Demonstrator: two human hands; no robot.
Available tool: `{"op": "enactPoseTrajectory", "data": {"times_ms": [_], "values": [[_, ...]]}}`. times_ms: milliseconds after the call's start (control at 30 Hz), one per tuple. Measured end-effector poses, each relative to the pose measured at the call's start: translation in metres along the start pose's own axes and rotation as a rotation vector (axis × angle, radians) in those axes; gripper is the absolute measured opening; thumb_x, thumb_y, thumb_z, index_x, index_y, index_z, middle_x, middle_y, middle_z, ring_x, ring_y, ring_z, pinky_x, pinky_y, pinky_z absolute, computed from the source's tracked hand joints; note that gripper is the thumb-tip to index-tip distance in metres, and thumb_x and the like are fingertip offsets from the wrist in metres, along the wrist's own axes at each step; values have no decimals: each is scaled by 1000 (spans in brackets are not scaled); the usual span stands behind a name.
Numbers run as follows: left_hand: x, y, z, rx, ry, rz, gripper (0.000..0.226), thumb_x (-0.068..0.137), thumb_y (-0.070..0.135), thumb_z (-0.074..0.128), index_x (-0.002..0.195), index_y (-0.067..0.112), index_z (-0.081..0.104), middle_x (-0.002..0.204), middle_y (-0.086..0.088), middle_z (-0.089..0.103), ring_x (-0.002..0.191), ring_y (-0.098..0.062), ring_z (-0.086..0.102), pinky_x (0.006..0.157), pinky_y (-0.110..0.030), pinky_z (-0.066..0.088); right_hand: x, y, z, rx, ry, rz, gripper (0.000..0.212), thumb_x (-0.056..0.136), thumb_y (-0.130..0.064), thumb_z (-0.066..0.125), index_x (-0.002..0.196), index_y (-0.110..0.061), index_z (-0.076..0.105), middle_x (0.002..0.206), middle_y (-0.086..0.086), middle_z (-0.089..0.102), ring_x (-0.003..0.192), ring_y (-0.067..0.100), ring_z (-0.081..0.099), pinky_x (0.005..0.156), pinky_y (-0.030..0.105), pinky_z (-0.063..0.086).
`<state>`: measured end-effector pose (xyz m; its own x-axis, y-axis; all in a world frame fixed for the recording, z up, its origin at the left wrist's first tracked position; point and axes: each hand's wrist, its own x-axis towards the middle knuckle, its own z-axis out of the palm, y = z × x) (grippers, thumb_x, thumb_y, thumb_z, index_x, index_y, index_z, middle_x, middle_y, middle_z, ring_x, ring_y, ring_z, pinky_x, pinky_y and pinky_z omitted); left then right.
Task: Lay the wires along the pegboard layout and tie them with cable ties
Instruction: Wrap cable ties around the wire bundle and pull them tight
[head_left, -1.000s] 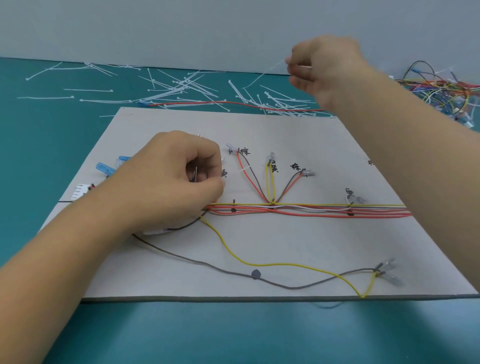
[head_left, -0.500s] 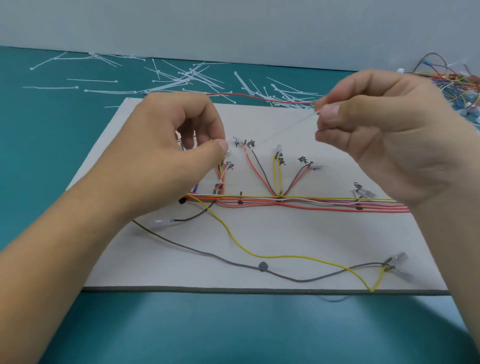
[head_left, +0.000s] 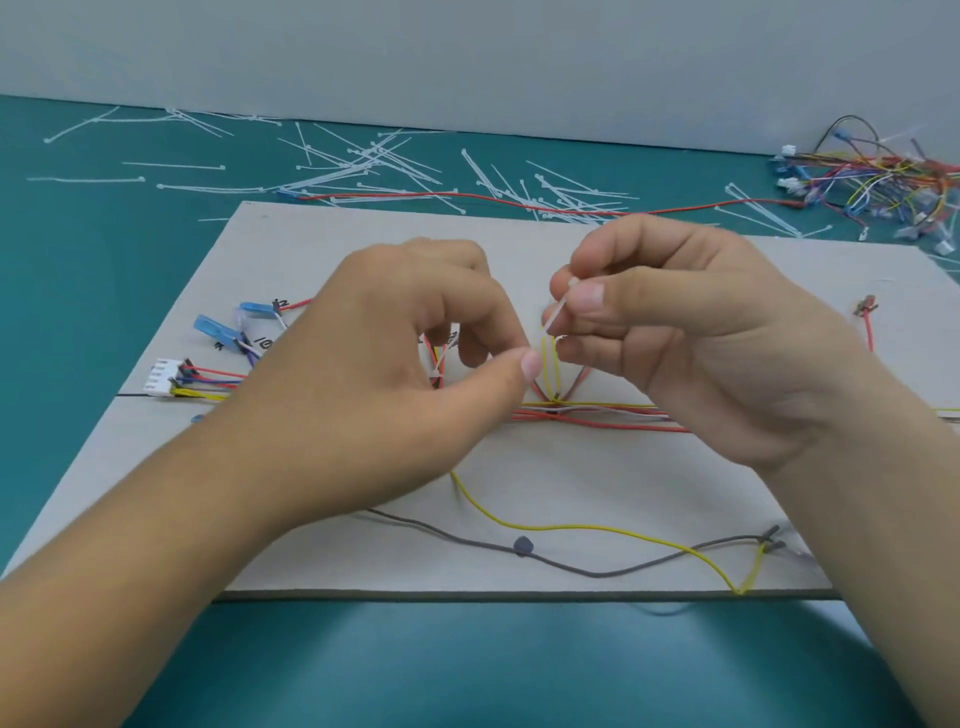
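Observation:
A grey pegboard (head_left: 623, 478) lies on the teal table. A bundle of red, yellow and white wires (head_left: 597, 413) runs across its middle, with branches fanning upward. My right hand (head_left: 691, 338) pinches a thin white cable tie (head_left: 558, 307) between thumb and forefinger, just above a yellow wire pair (head_left: 550, 364). My left hand (head_left: 405, 364) hovers beside it with fingers curled and thumb extended toward the tie; whether it holds anything is hidden. A loose yellow wire (head_left: 597, 529) and a grey wire (head_left: 597, 571) sag across the board's front.
Several loose white cable ties (head_left: 363, 161) lie scattered behind the board, with a long red wire (head_left: 441, 195) among them. A tangle of spare coloured wires (head_left: 883, 182) sits at the far right. A white connector (head_left: 162, 378) and blue terminals (head_left: 218, 330) rest at the board's left.
My right hand has come down from the tie pile with a cable tie and now sits close to my left hand over the board's middle. My left hand shifted right.

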<state>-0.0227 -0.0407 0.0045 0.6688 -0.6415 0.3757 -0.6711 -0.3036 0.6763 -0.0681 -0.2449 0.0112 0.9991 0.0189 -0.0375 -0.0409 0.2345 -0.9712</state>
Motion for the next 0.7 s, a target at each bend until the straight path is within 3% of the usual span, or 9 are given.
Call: {"op": "enactPoseTrajectory", "data": {"times_ms": [100,233,433,700], "values": [[0,0,2,-35,-8,-29,14,82,24,71,69,21,75,68,8,57,75,-14,53,69,-23,40,-1,3,4,50,-4,10,20,70,-3,73,87,-10,66,81,7,71,71,20,68,68,28,58],[0,0,1,-58,-30,-55,16,81,26,71,65,23,75,68,6,58,75,-17,57,64,-30,44,-2,6,8,8,1,4,15,72,-5,72,86,-10,67,79,9,70,68,19,68,67,28,57],[-1,0,3,-73,-72,-101,18,81,28,68,64,24,71,70,9,60,77,-15,59,67,-33,45,-2,11,13,-101,22,-36,16,73,-1,79,85,-9,71,79,15,69,67,24,68,69,36,59],[1,-1,5,-55,-94,-108,20,84,31,66,65,25,66,73,9,57,79,-15,55,73,-33,43,-2,14,14,-184,93,-75,13,72,-5,79,81,-12,74,72,10,71,65,24,66,70,39,57]]}}
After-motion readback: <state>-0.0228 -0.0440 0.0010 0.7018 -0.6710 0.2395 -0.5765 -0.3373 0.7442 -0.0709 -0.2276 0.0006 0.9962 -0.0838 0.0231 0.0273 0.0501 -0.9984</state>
